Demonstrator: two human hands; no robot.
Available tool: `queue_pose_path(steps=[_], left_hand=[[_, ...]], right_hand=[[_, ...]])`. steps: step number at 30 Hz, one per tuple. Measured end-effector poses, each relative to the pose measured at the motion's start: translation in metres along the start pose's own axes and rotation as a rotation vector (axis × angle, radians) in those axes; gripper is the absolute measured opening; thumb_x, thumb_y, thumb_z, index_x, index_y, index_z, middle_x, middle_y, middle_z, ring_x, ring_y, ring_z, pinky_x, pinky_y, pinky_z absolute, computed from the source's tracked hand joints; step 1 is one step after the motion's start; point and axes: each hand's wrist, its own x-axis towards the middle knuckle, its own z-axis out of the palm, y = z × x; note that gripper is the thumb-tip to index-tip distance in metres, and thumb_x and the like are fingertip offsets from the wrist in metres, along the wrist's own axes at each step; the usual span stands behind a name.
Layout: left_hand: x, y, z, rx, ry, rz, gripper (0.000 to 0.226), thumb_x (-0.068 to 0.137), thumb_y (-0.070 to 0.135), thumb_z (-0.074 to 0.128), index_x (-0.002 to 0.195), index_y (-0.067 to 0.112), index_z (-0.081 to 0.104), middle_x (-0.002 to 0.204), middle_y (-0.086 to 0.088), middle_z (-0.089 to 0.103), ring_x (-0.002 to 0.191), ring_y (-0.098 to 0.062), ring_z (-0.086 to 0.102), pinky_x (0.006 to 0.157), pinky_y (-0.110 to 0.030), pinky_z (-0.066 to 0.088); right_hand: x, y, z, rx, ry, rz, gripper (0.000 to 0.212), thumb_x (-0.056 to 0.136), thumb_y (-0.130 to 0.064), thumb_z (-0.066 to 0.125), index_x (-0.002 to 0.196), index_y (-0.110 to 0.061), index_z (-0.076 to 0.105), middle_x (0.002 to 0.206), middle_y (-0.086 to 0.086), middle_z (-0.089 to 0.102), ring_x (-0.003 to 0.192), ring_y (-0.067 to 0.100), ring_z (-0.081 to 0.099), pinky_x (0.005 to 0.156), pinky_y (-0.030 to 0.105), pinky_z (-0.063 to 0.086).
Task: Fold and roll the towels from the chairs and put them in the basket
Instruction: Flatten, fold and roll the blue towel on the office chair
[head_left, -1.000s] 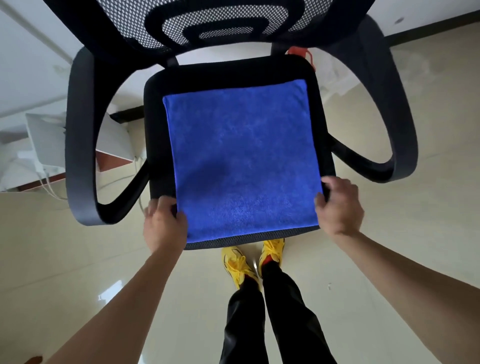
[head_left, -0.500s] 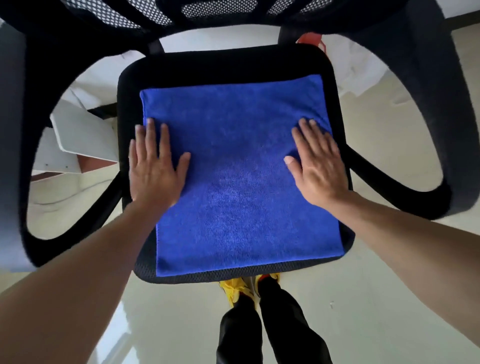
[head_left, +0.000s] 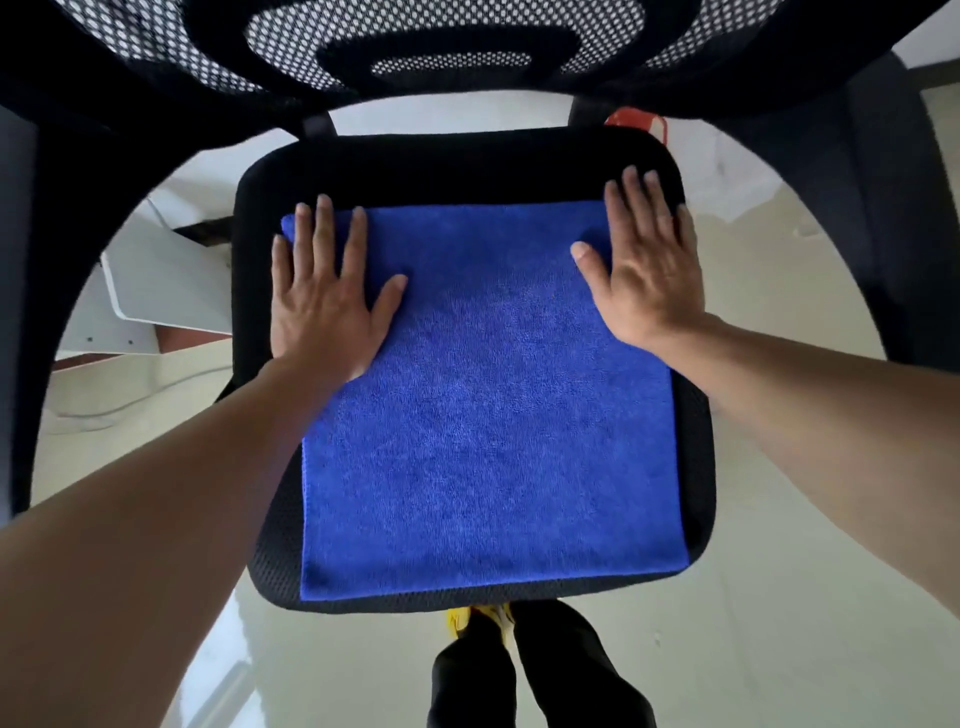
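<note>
While spread left hand (head_left: 327, 306) and right hand (head_left: 644, 270) press its far corners, the near-square towel (head_left: 493, 415) lies front-to-back.

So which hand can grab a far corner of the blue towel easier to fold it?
Probably the left hand, only just: its fingertips lie on the far edge of the blue towel, by the corner, while fingers of the right hand reach past that edge onto the black seat.

Glossy pale floor (head_left: 779, 597), white panel (head_left: 166, 291) at left, red object (head_left: 636, 122), yellow shoes (head_left: 458, 621)
</note>
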Motion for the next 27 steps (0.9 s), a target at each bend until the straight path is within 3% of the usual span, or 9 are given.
queue_pose_path(steps=[4, 7, 12, 16, 19, 22, 25, 27], left_hand=[[-0.02, 0.012, -0.013, -0.048, 0.016, -0.072, 0.064, 0.097, 0.048, 0.036, 0.15, 0.013, 0.024, 0.159, -0.02, 0.009, 0.147, -0.034, 0.006, 0.118, -0.05, 0.007], [-0.069, 0.02, -0.015, -0.092, 0.063, -0.05, 0.056, 0.093, 0.032, 0.05, 0.143, 0.01, 0.039, 0.154, -0.024, 0.024, 0.143, -0.039, 0.021, 0.115, -0.053, 0.019], [-0.189, 0.03, 0.007, -0.073, 0.051, 0.058, 0.047, 0.09, 0.029, 0.05, 0.134, 0.012, 0.054, 0.148, -0.024, 0.037, 0.137, -0.039, 0.035, 0.105, -0.052, 0.036], [-0.267, 0.015, 0.019, -0.106, -0.023, -0.014, 0.047, 0.091, 0.029, 0.047, 0.133, 0.011, 0.055, 0.147, -0.023, 0.038, 0.133, -0.04, 0.04, 0.097, -0.052, 0.042], [-0.29, 0.007, 0.015, -0.208, -0.037, -0.186, 0.038, 0.089, 0.018, 0.057, 0.126, 0.01, 0.058, 0.141, -0.022, 0.044, 0.124, -0.043, 0.046, 0.089, -0.052, 0.046], [-0.287, 0.015, -0.005, -0.483, -0.036, -0.438, 0.023, 0.087, 0.013, 0.065, 0.109, 0.006, 0.063, 0.118, -0.016, 0.056, 0.106, -0.04, 0.053, 0.081, -0.045, 0.047], [-0.265, 0.022, -0.013, -0.789, -0.086, -0.862, 0.026, 0.084, 0.025, 0.07, 0.095, 0.006, 0.058, 0.085, -0.006, 0.059, 0.086, -0.037, 0.06, 0.072, -0.038, 0.046], [-0.255, 0.021, -0.011, -1.025, -0.181, -1.15, 0.036, 0.076, 0.029, 0.078, 0.095, 0.005, 0.058, 0.082, -0.009, 0.063, 0.073, -0.033, 0.064, 0.064, -0.038, 0.054]], right_hand=[[-0.022, -0.002, -0.008, 0.008, -0.014, 0.115, 0.075, 0.096, -0.056, 0.027, 0.151, -0.006, 0.019, 0.16, 0.015, 0.014, 0.148, 0.028, 0.011, 0.117, 0.049, 0.014], [-0.078, -0.011, -0.017, 0.031, 0.035, 0.078, 0.064, 0.096, -0.046, 0.04, 0.147, -0.008, 0.031, 0.157, 0.017, 0.024, 0.146, 0.032, 0.021, 0.113, 0.05, 0.023], [-0.211, -0.026, -0.01, 0.089, 0.03, -0.048, 0.04, 0.092, -0.028, 0.055, 0.129, -0.014, 0.057, 0.148, 0.019, 0.041, 0.135, 0.036, 0.04, 0.097, 0.051, 0.041], [-0.297, -0.011, -0.005, 0.075, -0.103, 0.078, 0.044, 0.092, -0.023, 0.058, 0.136, -0.017, 0.052, 0.148, 0.019, 0.04, 0.134, 0.038, 0.041, 0.086, 0.048, 0.047], [-0.326, -0.003, -0.012, 0.148, -0.148, 0.248, 0.052, 0.084, -0.015, 0.068, 0.134, -0.016, 0.052, 0.14, 0.018, 0.046, 0.122, 0.039, 0.049, 0.075, 0.047, 0.054], [-0.325, -0.014, -0.023, 0.338, -0.067, 0.439, 0.031, 0.092, -0.027, 0.055, 0.119, -0.014, 0.062, 0.123, 0.007, 0.058, 0.11, 0.029, 0.055, 0.074, 0.041, 0.054], [-0.299, -0.03, -0.031, 0.642, -0.081, 0.833, 0.04, 0.092, -0.046, 0.057, 0.116, -0.014, 0.059, 0.099, -0.002, 0.063, 0.09, 0.019, 0.06, 0.078, 0.034, 0.049], [-0.283, -0.037, -0.028, 0.778, -0.167, 1.06, 0.046, 0.079, -0.054, 0.069, 0.105, -0.018, 0.058, 0.088, -0.003, 0.066, 0.081, 0.017, 0.063, 0.078, 0.036, 0.052]])
